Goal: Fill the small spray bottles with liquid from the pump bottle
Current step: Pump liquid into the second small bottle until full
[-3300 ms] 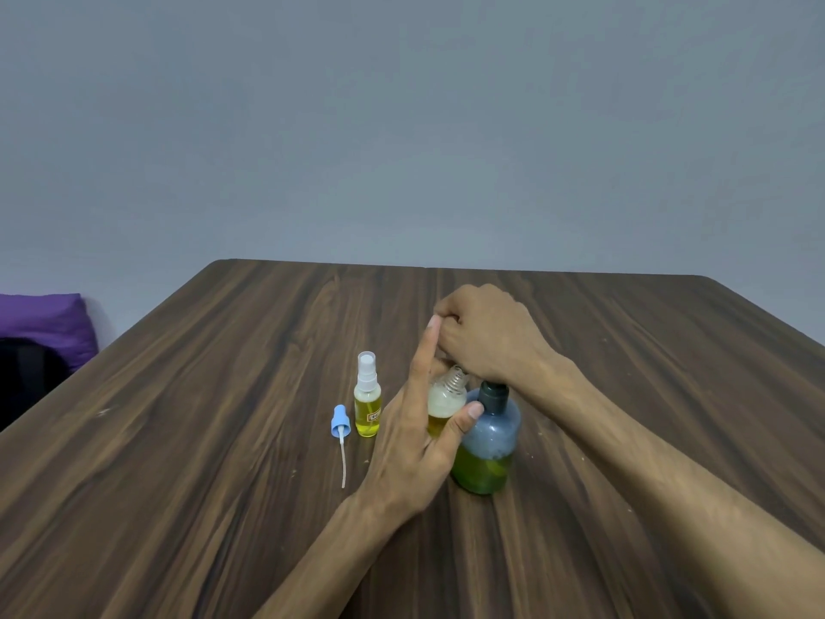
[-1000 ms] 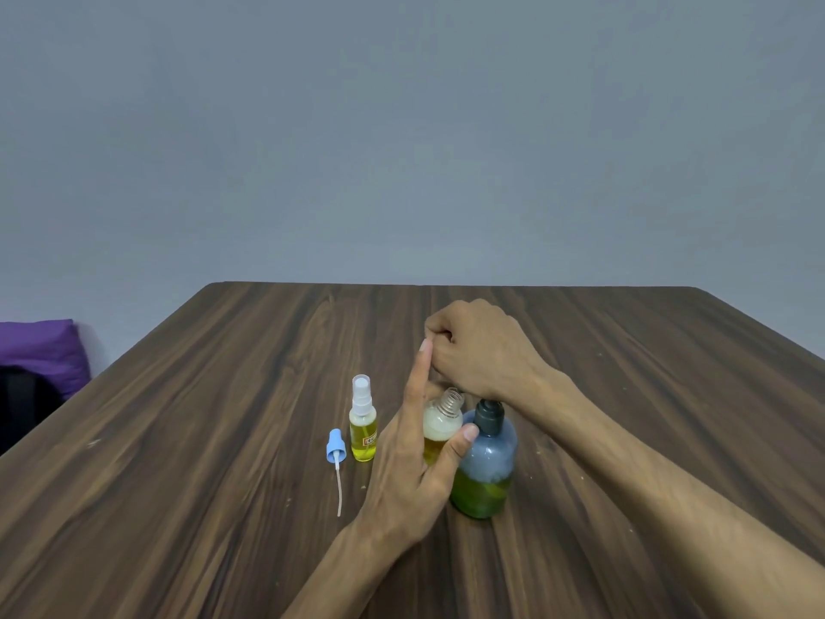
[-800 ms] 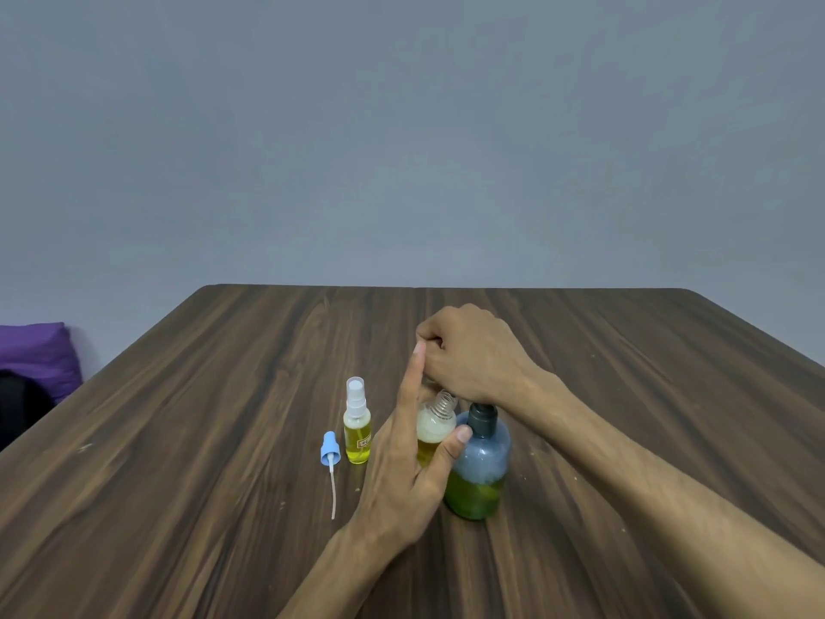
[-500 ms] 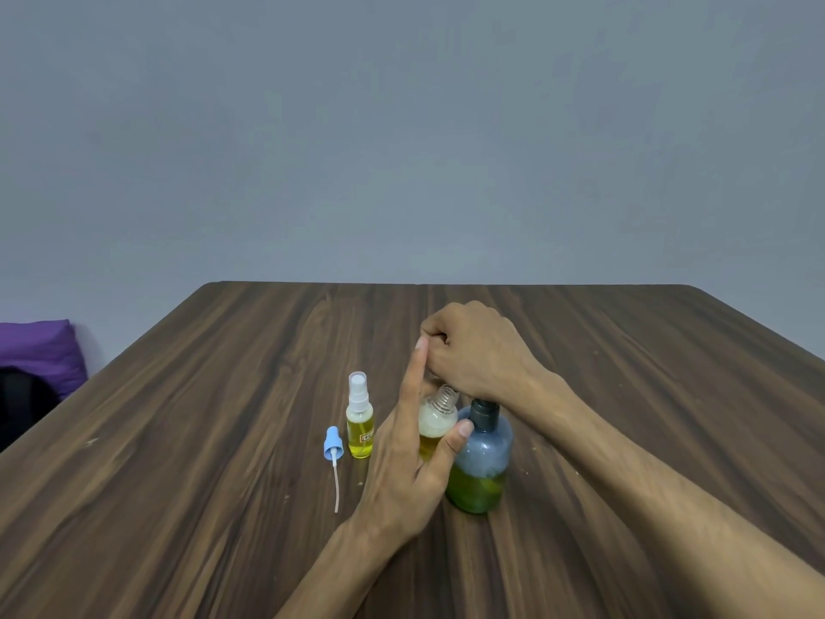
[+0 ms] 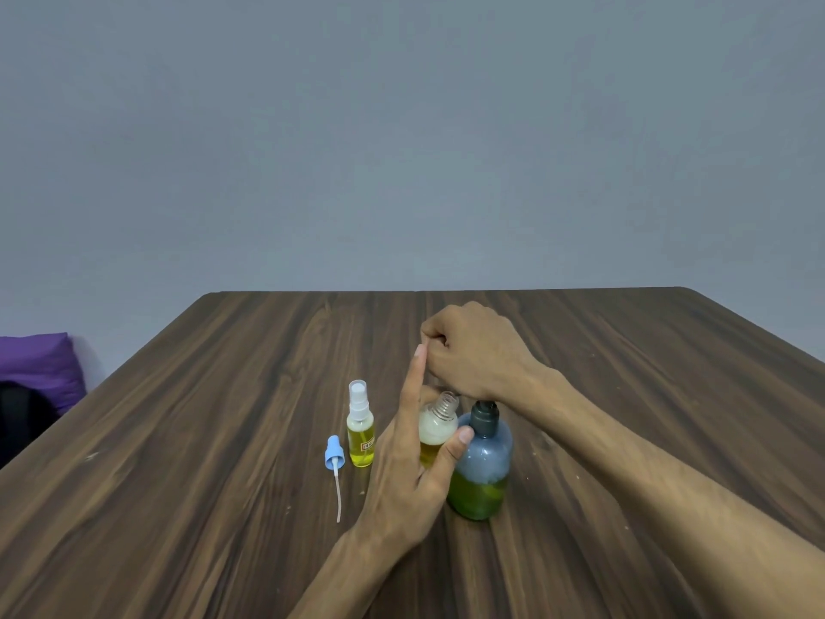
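A blue-grey pump bottle point(image 5: 483, 466) with green liquid in its lower third stands on the wooden table point(image 5: 223, 440). My right hand point(image 5: 475, 350) is fisted over its dark pump head, which is mostly hidden. My left hand point(image 5: 413, 466) grips an uncapped small bottle point(image 5: 436, 428), part-filled with yellow liquid and foam, held against the pump bottle with its threaded neck under my right fist. My left index finger points up. A capped small spray bottle point(image 5: 360, 426) full of yellow liquid stands to the left.
A loose blue spray cap with its white dip tube point(image 5: 335, 471) lies on the table left of the capped bottle. A purple cushion point(image 5: 38, 368) sits on something dark beyond the table's left edge. A plain grey wall is behind.
Both hands and the bottles keep the same arrangement. Only the camera view shifts slightly; my right fist stays over the pump head.
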Demonstrator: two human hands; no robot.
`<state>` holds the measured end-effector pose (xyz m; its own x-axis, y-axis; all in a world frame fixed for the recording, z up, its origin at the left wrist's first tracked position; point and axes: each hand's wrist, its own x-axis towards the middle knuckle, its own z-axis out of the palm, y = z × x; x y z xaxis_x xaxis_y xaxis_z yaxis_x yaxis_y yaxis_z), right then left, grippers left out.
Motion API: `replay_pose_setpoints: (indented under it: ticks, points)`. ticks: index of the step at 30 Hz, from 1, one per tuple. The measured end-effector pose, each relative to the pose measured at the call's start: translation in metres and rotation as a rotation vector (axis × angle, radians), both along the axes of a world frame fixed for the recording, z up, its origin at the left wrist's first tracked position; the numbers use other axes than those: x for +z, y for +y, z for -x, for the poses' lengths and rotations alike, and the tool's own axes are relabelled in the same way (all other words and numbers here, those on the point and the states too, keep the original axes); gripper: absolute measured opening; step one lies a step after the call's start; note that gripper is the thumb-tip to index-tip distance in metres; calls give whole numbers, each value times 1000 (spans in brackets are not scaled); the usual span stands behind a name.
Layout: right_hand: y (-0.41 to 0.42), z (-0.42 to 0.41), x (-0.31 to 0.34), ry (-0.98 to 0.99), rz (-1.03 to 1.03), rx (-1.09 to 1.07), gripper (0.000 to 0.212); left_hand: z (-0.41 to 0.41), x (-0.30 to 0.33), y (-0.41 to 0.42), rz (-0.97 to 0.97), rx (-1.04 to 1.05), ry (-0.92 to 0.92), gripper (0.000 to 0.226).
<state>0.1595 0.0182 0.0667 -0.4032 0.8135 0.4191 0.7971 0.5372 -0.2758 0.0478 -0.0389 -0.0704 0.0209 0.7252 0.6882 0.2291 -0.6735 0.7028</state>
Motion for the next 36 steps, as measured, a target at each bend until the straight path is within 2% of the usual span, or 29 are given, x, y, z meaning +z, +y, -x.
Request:
replay_pose_setpoints:
  ticks: [2, 7, 10, 15, 18, 22, 26, 31, 36]
  points:
    - [0, 0, 0, 6, -27, -8, 27, 0, 1, -1, -9, 10, 12, 87]
    - [-1, 0, -4, -16, 53, -12, 26, 0, 1, 0, 26, -19, -16, 87]
    - [1, -1, -1, 23, -3, -1, 26, 2, 0, 1, 9, 0, 15, 88]
    - [-1, 1, -4, -30, 53, -2, 27, 0, 1, 0, 22, -19, -18, 87]
    - [1, 0, 0, 6, -16, -1, 26, 1, 1, 0, -5, 1, 19, 87]
    - [0, 2, -5, -53, 40, -14, 25, -1, 0, -1, 26, -19, -16, 86]
    - [2, -2, -1, -9, -44, -15, 23, 0, -1, 1, 0, 4, 16, 89]
    - [-2, 2, -3, -98, 2, -1, 30, -2, 0, -2, 28, -30, -42, 86]
    - [2, 0, -1, -69, -49, -12, 28, -2, 0, -1, -5, 7, -12, 87]
